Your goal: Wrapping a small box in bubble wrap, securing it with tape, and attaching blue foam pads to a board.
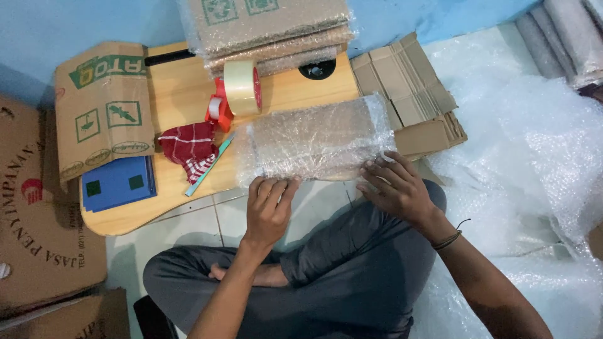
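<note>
A flat cardboard box wrapped in bubble wrap [314, 139] lies on the near edge of a low wooden table [182, 94]. My left hand [270, 207] presses on its near left edge with the fingers together. My right hand [396, 185] rests on its near right edge, fingers spread over the wrap. A tape dispenser with a roll of clear tape [242, 88] stands just behind the package. I sit cross-legged on the tiled floor, in grey trousers [339, 263].
On the table lie a red checked cloth [191, 147], a light blue cutter [210, 166], a blue flat item [119, 183] and stacked wrapped boxes [270, 28]. Folded cardboard [408, 88] sits at right, sheets of bubble wrap [521, 144] beyond. Large cartons [38, 213] stand at left.
</note>
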